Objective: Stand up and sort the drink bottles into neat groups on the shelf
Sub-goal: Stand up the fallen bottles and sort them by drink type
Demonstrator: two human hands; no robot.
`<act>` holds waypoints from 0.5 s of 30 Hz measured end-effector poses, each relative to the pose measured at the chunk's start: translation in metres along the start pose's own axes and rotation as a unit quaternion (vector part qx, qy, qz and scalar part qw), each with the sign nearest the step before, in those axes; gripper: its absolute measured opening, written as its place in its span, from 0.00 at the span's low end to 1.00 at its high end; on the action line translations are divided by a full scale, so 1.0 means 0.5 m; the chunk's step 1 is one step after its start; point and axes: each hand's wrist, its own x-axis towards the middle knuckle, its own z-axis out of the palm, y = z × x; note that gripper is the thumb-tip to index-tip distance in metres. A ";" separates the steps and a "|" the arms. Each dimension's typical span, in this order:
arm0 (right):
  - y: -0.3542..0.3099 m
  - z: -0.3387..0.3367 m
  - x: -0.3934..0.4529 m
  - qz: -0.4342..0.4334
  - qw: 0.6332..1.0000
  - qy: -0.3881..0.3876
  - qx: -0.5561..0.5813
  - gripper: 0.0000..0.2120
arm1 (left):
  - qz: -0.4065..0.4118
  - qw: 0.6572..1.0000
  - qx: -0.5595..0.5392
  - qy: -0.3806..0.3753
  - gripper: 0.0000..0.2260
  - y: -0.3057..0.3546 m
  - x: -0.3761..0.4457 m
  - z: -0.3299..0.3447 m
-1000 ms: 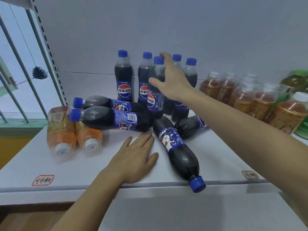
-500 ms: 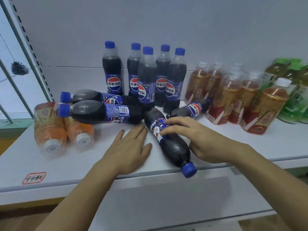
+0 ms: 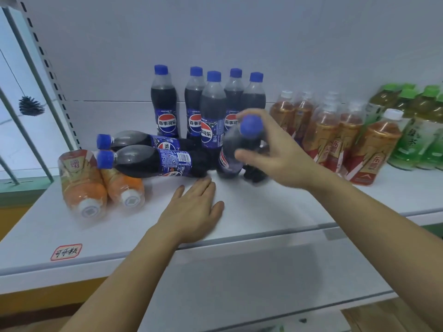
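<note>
My right hand (image 3: 275,152) grips a cola bottle (image 3: 233,149) with a blue cap, held tilted with its base on the white shelf (image 3: 263,212), just in front of the standing cola group. Several cola bottles (image 3: 212,109) stand upright at the back. Two cola bottles (image 3: 148,161) lie on their sides to the left, caps pointing left. Another lying cola bottle (image 3: 255,174) is mostly hidden behind my right hand. Two orange drink bottles (image 3: 82,188) lie at the far left, caps toward me. My left hand (image 3: 194,212) rests flat on the shelf, fingers apart.
Brown tea bottles (image 3: 321,133) stand in a group to the right, with green tea bottles (image 3: 412,125) beyond them. A red-bordered label (image 3: 66,252) is stuck near the shelf's front edge. A slotted shelf upright (image 3: 45,65) rises at the left.
My right hand has closed on the cola bottle that lay near the front edge and tipped it up toward the standing group. The left hand has stayed flat on the shelf.
</note>
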 end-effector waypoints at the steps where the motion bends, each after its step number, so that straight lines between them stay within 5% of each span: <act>1: -0.004 0.006 0.031 0.014 1.000 0.014 -0.018 0.23 | 0.001 1.000 -0.001 0.000 0.27 0.000 0.000 0.000; 15: 0.021 0.001 0.175 0.218 0.968 0.119 -0.041 0.23 | 0.002 1.000 -0.010 -0.014 0.28 -0.008 0.004 0.004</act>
